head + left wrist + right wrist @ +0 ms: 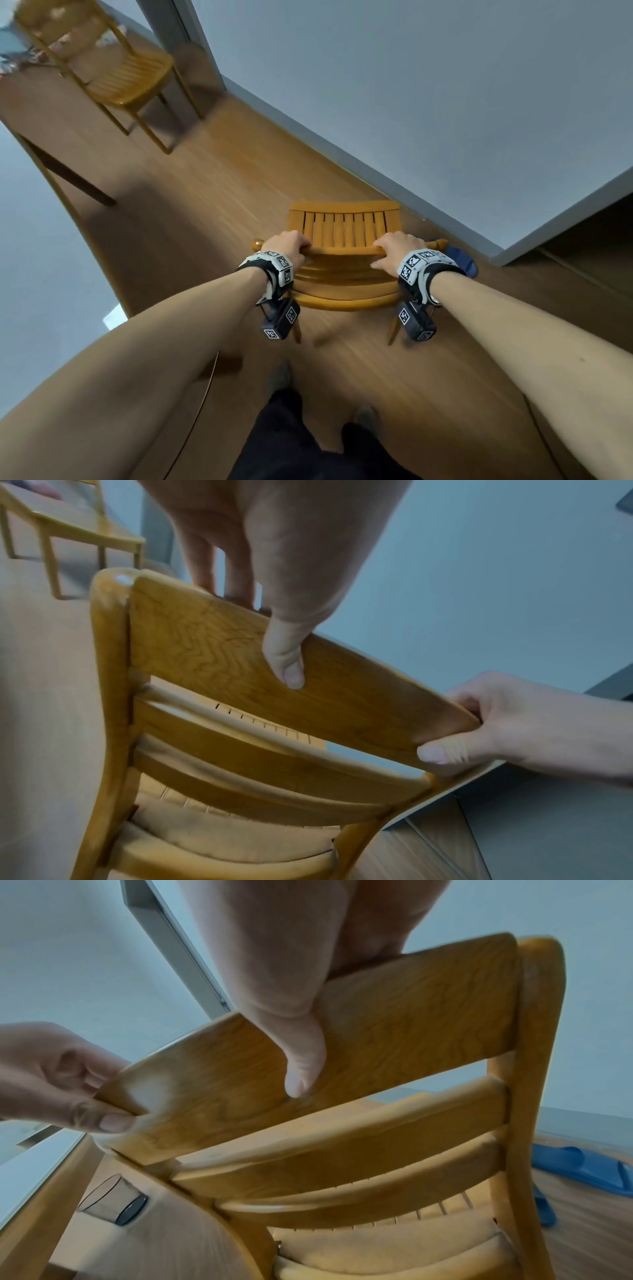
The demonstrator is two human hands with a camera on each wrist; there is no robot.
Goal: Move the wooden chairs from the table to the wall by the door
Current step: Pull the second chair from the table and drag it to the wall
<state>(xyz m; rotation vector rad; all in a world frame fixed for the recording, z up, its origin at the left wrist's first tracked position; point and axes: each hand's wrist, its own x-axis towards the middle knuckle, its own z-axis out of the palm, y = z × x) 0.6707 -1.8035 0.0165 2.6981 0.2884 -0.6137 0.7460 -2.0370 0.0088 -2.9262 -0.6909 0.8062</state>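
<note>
1. Both hands are closed on 1 wooden chair (344,228): the left hand (286,245) and right hand (397,247) are each wrapped over the top rail (240,653) of its backrest, thumbs on the near face, fingers over the far side.
2. That chair is placed on the floor (212,192), near the grey wall (428,102); whether its legs are lifted cannot be told.
3. A second chair (116,73) is seen further off, by the door frame (185,37).
4. Step judged in hand: transport of 1 chair towards the wall.
5. Next move judged to require a steady 2-handed hold, with blue slippers (582,1167) beside the chair to be avoided.
</note>
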